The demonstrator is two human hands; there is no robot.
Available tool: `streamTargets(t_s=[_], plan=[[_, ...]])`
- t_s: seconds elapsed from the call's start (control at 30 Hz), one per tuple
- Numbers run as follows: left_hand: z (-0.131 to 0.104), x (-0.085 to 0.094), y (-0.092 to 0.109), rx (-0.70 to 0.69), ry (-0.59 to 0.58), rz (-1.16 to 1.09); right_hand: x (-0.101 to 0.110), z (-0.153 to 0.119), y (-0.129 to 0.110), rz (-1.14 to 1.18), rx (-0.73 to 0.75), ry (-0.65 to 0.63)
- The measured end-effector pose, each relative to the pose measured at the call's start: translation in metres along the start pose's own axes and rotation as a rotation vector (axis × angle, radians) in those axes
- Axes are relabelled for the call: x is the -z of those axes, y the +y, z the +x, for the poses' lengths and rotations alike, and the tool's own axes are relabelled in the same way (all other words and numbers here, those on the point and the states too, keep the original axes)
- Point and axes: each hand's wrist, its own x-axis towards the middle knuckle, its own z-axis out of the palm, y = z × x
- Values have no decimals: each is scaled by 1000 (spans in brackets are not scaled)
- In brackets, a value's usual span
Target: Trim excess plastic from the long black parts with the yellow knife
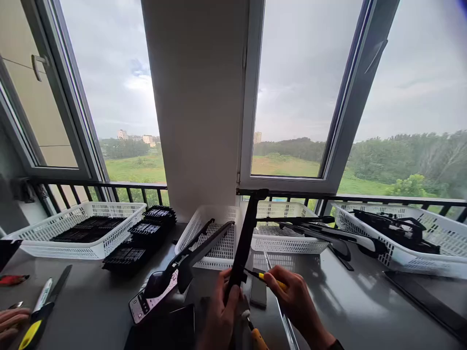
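A long black plastic part (245, 238) stands nearly upright at the middle, its top in front of the window ledge. My left hand (225, 308) is closed round its lower end. My right hand (292, 294) grips a yellow-handled tool (279, 283), whose thin dark shaft points left and meets the black part just above my left hand. Whether the tip touches it or sits in a gap, I cannot tell. Below my hands lies another tool with an orange handle (258, 339). A dark flat block (259, 290) rests on the table between my hands.
White baskets (98, 250) line the back of the grey table (343, 311), several holding black parts. Stacked black grilles (140, 238) are left of centre. A lit phone (138, 307) lies near long black parts. At far left are a knife (60, 287) and another person's hand (13, 322).
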Motion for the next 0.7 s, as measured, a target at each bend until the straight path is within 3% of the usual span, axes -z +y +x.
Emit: streamTargets(t_s=[0.3,0.47,0.6,0.7], plan=[[-10,-8,16,-38,5,59,8,-6,3,57,-46,37],[-5,-3,10,9,-82,10,12,-7,7,67,-107,-2],[-4,-2,6,32,-86,-19,14,-7,13,107,-142,-39],[-4,-3,10,47,-101,-26,12,-6,16,146,-164,9]])
